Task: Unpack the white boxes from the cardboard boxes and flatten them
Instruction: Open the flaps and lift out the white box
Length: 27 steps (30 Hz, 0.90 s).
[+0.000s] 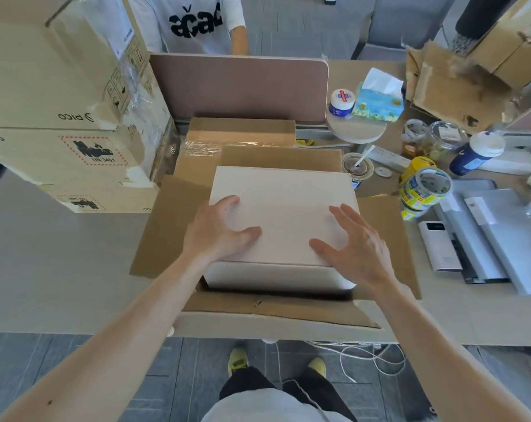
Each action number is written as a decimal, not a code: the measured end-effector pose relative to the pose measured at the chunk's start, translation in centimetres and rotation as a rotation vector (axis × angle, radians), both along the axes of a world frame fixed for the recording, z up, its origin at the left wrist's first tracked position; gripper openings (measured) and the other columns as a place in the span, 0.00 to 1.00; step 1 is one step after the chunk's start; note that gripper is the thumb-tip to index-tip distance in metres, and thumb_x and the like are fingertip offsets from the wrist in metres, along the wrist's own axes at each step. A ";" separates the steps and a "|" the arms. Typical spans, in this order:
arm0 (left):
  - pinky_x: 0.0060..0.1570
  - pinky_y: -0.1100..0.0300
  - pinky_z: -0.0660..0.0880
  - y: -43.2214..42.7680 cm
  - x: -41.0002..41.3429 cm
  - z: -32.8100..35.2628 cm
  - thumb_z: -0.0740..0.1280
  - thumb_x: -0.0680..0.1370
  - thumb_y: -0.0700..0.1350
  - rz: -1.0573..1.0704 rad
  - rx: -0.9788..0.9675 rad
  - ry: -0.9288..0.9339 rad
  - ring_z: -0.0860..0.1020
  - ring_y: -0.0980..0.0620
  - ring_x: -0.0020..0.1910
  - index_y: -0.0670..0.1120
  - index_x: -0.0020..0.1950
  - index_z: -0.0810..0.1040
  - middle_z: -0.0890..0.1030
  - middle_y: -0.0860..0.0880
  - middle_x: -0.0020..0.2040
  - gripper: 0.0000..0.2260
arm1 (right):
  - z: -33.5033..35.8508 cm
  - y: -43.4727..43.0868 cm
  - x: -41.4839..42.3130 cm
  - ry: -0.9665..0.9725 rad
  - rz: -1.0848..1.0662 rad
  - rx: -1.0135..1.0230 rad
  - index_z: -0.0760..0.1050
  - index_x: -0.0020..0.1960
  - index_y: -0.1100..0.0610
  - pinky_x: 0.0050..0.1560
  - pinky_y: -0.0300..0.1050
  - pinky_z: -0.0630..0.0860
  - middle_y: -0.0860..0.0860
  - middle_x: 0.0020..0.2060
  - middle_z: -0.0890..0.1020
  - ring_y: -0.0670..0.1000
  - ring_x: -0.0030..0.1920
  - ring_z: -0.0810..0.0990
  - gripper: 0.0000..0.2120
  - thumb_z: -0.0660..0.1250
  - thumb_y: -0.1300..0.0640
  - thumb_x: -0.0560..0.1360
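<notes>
Directly beneath both spread hands (220,229) (354,248) lies the white box (284,190).

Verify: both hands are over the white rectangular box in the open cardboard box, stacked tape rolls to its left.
Wrong side: the head view shows the stacked tape rolls to the right of the white rectangular box. The rest holds.

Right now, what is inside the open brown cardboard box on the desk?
A flat white box lies on top, with the left hand and right hand spread over it. A second white box shows beneath. Anything deeper in the brown cardboard box is covered.
</notes>
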<state>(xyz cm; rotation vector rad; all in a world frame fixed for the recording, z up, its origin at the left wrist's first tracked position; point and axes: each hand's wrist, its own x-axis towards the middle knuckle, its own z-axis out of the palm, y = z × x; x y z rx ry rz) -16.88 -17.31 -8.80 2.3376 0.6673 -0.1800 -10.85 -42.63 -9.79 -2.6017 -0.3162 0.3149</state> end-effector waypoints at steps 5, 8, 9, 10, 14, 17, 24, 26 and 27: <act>0.65 0.50 0.68 0.2 0.1 1.6 0.70 0.68 0.69 -0.079 0.106 0.039 0.68 0.46 0.72 0.62 0.76 0.64 0.66 0.49 0.73 0.39 | 1.3 -0.1 -0.7 -0.042 -0.038 0.016 0.62 0.77 0.42 0.65 0.49 0.67 0.38 0.77 0.58 0.48 0.73 0.66 0.36 0.69 0.36 0.72; 0.64 0.48 0.70 0.5 -0.6 2.5 0.70 0.69 0.70 -0.105 0.163 -0.003 0.69 0.43 0.71 0.62 0.76 0.64 0.65 0.47 0.73 0.38 | 2.5 0.3 -1.2 -0.105 -0.042 0.006 0.65 0.75 0.43 0.64 0.49 0.69 0.38 0.77 0.60 0.49 0.72 0.68 0.35 0.69 0.36 0.72; 0.65 0.48 0.70 0.6 -1.0 2.9 0.70 0.69 0.70 -0.106 0.170 -0.029 0.69 0.43 0.71 0.61 0.76 0.64 0.65 0.46 0.73 0.38 | 2.8 0.6 -1.4 -0.123 -0.044 0.002 0.66 0.75 0.43 0.64 0.49 0.69 0.37 0.76 0.60 0.49 0.71 0.69 0.34 0.69 0.36 0.71; 0.65 0.47 0.70 0.9 -1.3 3.3 0.69 0.69 0.71 -0.105 0.173 -0.057 0.68 0.42 0.71 0.61 0.76 0.65 0.65 0.46 0.73 0.39 | 3.2 1.0 -1.6 -0.135 -0.046 0.001 0.66 0.74 0.43 0.64 0.49 0.69 0.37 0.76 0.60 0.49 0.71 0.70 0.34 0.69 0.35 0.71; 0.66 0.45 0.69 2.3 -2.6 5.2 0.68 0.69 0.71 -0.094 0.258 -0.122 0.67 0.42 0.72 0.59 0.77 0.65 0.64 0.45 0.74 0.38 | 4.5 2.9 -2.8 -0.206 -0.046 0.026 0.69 0.73 0.46 0.64 0.49 0.71 0.39 0.76 0.62 0.51 0.69 0.72 0.35 0.68 0.32 0.70; 0.66 0.44 0.69 3.9 -4.0 6.6 0.67 0.69 0.71 -0.074 0.306 -0.129 0.69 0.39 0.70 0.60 0.77 0.64 0.65 0.44 0.73 0.39 | 5.4 5.0 -3.9 -0.239 -0.026 0.047 0.69 0.73 0.46 0.64 0.51 0.72 0.40 0.76 0.62 0.51 0.68 0.73 0.35 0.69 0.34 0.70; 0.69 0.46 0.64 8.2 -9.6 7.8 0.71 0.67 0.70 0.134 0.222 -0.162 0.68 0.42 0.71 0.62 0.75 0.67 0.64 0.47 0.73 0.38 | 6.7 10.8 -6.2 -0.288 0.122 0.093 0.68 0.74 0.48 0.65 0.51 0.72 0.42 0.76 0.63 0.52 0.68 0.74 0.36 0.67 0.32 0.71; 0.69 0.46 0.62 9.2 -11.5 8.2 0.71 0.67 0.69 0.198 0.228 -0.161 0.67 0.44 0.72 0.61 0.75 0.67 0.65 0.48 0.73 0.38 | 6.5 12.6 -6.9 -0.294 0.189 0.117 0.68 0.73 0.49 0.65 0.54 0.72 0.44 0.76 0.65 0.54 0.67 0.75 0.36 0.66 0.31 0.71; 0.70 0.46 0.61 9.6 -12.5 8.3 0.72 0.67 0.69 0.232 0.231 -0.159 0.66 0.44 0.72 0.60 0.75 0.67 0.65 0.48 0.73 0.39 | 6.4 13.5 -7.2 -0.289 0.225 0.121 0.68 0.73 0.50 0.66 0.55 0.72 0.44 0.76 0.65 0.54 0.67 0.74 0.36 0.66 0.31 0.71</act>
